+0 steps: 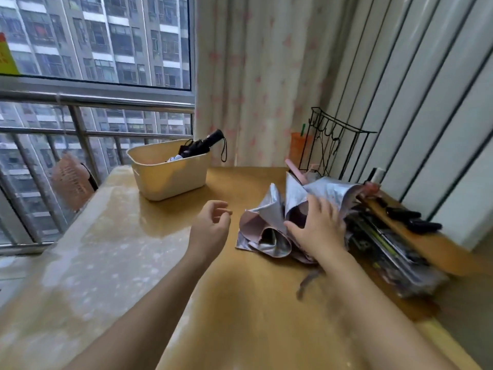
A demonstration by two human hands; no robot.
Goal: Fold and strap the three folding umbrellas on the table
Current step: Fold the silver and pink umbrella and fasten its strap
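Your right hand [317, 231] lies spread on the crumpled silver-and-pink fabric folding umbrella [266, 217], right of centre on the wooden tabletop [226, 303]; your left hand [212, 222] hovers loosely curled and empty just beside it, so gather the panels evenly, twist, then strap.

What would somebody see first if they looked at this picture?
Probably the shiny silver umbrella, lying crumpled on the right side of the table with the right hand resting on it. Next, the cream basket at the far edge, with a folded black umbrella poking out. The left hand hovers empty beside the silver one.
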